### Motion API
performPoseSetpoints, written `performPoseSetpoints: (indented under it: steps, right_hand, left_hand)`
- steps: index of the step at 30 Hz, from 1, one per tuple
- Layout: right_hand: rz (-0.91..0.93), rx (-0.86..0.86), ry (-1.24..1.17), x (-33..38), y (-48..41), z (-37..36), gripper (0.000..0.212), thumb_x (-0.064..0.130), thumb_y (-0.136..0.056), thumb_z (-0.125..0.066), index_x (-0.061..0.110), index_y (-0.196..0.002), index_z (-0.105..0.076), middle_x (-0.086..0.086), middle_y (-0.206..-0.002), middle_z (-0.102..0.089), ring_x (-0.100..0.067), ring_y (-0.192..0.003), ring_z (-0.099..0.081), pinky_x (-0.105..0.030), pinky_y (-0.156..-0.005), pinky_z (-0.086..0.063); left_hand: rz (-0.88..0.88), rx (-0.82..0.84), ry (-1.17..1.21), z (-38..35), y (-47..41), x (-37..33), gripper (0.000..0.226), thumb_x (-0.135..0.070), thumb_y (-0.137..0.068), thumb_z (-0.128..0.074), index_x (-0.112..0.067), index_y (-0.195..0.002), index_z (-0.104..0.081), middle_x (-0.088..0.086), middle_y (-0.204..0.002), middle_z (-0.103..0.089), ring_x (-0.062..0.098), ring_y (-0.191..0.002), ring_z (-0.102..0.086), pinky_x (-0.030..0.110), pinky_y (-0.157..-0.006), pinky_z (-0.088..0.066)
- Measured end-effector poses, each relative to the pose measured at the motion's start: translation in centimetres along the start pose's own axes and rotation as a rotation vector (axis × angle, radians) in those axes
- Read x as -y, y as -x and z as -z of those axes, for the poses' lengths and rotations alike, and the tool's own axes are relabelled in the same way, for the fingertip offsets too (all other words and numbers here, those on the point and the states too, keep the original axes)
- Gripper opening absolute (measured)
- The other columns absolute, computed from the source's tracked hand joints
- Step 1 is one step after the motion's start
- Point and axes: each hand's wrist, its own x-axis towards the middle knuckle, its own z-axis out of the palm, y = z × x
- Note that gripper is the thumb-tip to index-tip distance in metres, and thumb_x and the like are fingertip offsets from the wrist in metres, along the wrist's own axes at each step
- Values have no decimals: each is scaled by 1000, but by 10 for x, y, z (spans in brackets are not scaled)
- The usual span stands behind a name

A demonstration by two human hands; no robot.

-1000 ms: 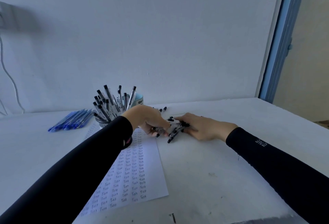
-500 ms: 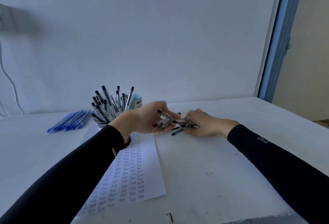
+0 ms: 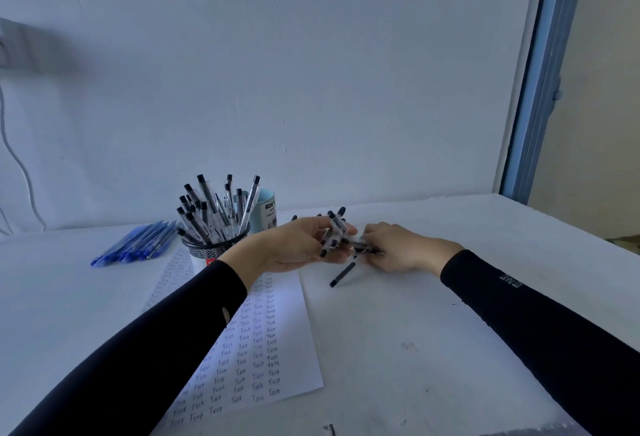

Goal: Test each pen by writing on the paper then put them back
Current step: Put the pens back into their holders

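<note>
1. The mesh pen holder [image 3: 215, 250], far left on the counter [image 3: 415, 349], stands full of black-capped pens [image 3: 207, 213].
2. The left hand [image 3: 294, 250] curls its grip round a bundle of pens [image 3: 334, 231], just beyond the paper [image 3: 273, 349].
3. The right hand [image 3: 398, 248] pinches that bundle's right end.

Left hand [image 3: 294, 249] has lifted the pens [image 3: 335, 228] (palm turned up).

Clear plastic pens [image 3: 334, 233], matt paper [image 3: 256, 349]

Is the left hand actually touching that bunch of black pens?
Touching. The head view shows the left hand, palm up, curled round the bunch of black pens, with no gap between them.
</note>
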Motion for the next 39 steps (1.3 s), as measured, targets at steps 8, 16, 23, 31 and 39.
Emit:
performPoseSetpoints:
  steps: [8, 16, 23, 31, 39]
  right_hand:
    - [-1, -8, -264, 2, 8, 6, 21, 26, -101, -46, 21, -81, -46, 4, -81, -48, -17, -75, -46, -29, -64, -33]
    - [-133, -6, -469, -22, 14, 21, 25, 37, -103, -43, 20, -113, -58, 9, -92, -62, -13, -86, -60, -33, -91, -46]
    - [-172, -284, -1493, -26, 20, 41, 13, 19, -104, -46, 10, -104, -55, -8, -88, -66, -19, -67, -65, -35, -71, -57]
    - [-52, -494, -1622, 1, 14, 40, 8, 11, -104, -42, 18, -101, -38, -6, -81, -63, -33, -87, -69, -46, -91, -47]
    - [24, -490, -1553, 13, 17, 43, 26, 5, -102, -41, 10, -124, -54, -6, -81, -56, -26, -74, -57, -38, -78, -52]
  left_hand:
    - [-114, -323, -447, -11, -12, 5, 27, -47, -86, -68, -21, -86, -70, -5, -73, -58, 12, -70, -51, 20, -66, -41]
    - [-252, -594, -671, 2, -19, -38, 30, -56, -95, -39, -50, -80, -64, -1, -122, -55, 20, -124, -43, 37, -109, -30]
    - [-185, -671, -404, 3, -15, -44, 31, -41, -103, -40, -23, -97, -64, -1, -119, -63, 15, -106, -57, 27, -91, -47]
    - [-153, -659, -317, -5, -16, -32, 37, -38, -104, -40, -6, -101, -60, 1, -80, -75, 6, -69, -71, 14, -62, -49]
    - [-217, -697, -421, -16, -9, -63, 30, -32, -98, -53, -5, -90, -64, 6, -61, -64, 10, -34, -53, 18, -37, -42]
